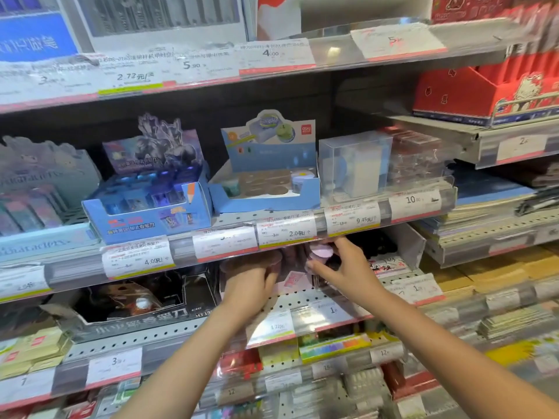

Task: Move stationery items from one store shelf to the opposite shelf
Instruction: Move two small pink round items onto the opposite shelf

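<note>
Left hand: the left hand [254, 278] reaches under the price-tag rail of the middle shelf, at about 6 o'clock from the blue tray box [266, 192]. Its fingers curl around something pinkish and blurred in the lower shelf's bay; whether they actually clamp it cannot be told.
Item in hand: a small lilac round item [321, 253], perhaps a sharpener or pot like those in the tray box above. It sits just under the "2.0" price tag [286, 232], between the two hands and nearer the right one.
Right hand: the right hand [341, 267] has thumb and fingers closed on the lilac item, pinching it at its rim and underside.
Item's heading: its flat lid faces up and slightly toward 10 o'clock. It is squat and round, so it has no clear long axis; its short axis looks near upright, tilted a little toward the camera.
Step in hand: judged as either taking the item from this lower bay or setting it there; the view alone does not settle which shelf this is.
Next move calls for: if picking, drawing the hands back toward 6 o'clock, low enough to clear the rail overhead, then turning to the opposite shelf.
</note>
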{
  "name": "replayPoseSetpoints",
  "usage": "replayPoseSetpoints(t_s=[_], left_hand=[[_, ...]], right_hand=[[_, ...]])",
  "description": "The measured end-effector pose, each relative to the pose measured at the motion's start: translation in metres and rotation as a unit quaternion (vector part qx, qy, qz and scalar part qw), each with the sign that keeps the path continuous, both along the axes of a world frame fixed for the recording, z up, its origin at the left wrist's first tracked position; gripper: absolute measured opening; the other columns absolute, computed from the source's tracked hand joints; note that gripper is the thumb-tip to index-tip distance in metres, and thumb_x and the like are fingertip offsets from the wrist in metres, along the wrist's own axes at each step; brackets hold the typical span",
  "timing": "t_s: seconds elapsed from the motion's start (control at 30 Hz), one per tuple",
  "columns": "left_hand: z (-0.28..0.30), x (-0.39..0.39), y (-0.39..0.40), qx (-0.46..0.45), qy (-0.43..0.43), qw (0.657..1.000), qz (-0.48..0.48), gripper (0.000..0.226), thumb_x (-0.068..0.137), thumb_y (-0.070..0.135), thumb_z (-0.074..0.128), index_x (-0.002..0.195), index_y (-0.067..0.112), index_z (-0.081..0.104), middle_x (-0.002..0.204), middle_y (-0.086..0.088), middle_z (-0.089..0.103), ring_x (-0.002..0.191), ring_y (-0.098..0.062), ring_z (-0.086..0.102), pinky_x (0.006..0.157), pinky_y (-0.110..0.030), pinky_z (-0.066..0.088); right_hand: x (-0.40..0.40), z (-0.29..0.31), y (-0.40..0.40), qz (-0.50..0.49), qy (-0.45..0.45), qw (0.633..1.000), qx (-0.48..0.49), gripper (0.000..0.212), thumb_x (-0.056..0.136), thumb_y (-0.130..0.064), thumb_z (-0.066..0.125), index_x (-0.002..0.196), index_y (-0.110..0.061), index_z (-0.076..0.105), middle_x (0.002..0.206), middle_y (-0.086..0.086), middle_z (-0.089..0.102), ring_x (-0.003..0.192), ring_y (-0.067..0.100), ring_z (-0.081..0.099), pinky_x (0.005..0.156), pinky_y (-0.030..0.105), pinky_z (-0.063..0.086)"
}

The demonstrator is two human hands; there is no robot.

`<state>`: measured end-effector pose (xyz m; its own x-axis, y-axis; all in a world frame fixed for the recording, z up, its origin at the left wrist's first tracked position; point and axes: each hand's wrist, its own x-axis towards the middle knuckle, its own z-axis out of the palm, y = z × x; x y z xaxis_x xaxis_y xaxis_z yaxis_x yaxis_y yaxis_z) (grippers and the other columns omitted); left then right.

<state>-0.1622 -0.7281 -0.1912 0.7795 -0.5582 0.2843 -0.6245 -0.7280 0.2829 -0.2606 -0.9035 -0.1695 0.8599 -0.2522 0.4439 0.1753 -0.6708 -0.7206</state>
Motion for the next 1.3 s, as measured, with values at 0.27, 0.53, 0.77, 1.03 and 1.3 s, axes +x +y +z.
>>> replayPoseSetpoints(t_s=[0.27,0.53,0.77,1.03,1.3], left_hand=[[0.009,0.007,0.006,0.037,0.058,0.997,-0.028,0.039,0.091,0.031,0.045,0.129,0.024,0.047,0.125,-0.007,0.059,0.109,-0.029,0.055,0.086,-0.034,0.049],[0.013,0.005,0.007,0.041,0.079,0.996,-0.026,0.043,0.091,0.028,0.046,0.133,0.024,0.042,0.13,-0.008,0.055,0.114,-0.031,0.051,0.087,-0.033,0.046],[0.013,0.003,0.008,0.061,0.089,0.994,-0.013,0.038,0.092,0.03,0.045,0.128,0.02,0.04,0.118,-0.014,0.057,0.107,-0.033,0.053,0.072,-0.027,0.037],[0.012,0.003,0.01,0.073,0.104,0.992,-0.014,0.044,0.09,0.034,0.046,0.131,0.022,0.037,0.119,-0.01,0.058,0.107,-0.033,0.055,0.083,-0.032,0.047],[0.016,-0.002,0.012,0.048,0.082,0.995,-0.03,0.048,0.088,0.031,0.049,0.134,0.026,0.034,0.117,-0.007,0.056,0.106,-0.031,0.054,0.08,-0.034,0.047]], right_hand=[[0.034,-0.001,0.006,0.009,0.055,0.997,-0.045,0.046,0.081,-0.024,0.068,0.121,-0.009,0.052,0.104,0.006,0.056,0.095,0.019,0.051,0.079,0.028,0.04],[0.051,-0.015,0.007,0.0,0.091,0.991,-0.1,0.051,0.079,-0.031,0.067,0.126,-0.015,0.052,0.128,0.011,0.057,0.12,0.031,0.049,0.098,0.041,0.044],[0.051,-0.019,0.006,0.021,0.085,0.988,-0.125,0.036,0.079,-0.015,0.066,0.115,-0.012,0.062,0.12,0.01,0.063,0.114,0.027,0.054,0.09,0.021,0.037],[0.048,-0.013,-0.001,0.054,0.095,0.975,-0.194,0.035,0.078,-0.025,0.051,0.111,-0.025,0.063,0.114,0.001,0.066,0.103,0.021,0.057,0.079,0.019,0.041],[0.047,-0.005,0.0,0.052,0.138,0.955,-0.258,0.033,0.08,-0.041,0.042,0.108,-0.033,0.059,0.113,0.0,0.065,0.102,0.024,0.057,0.083,0.035,0.052]])
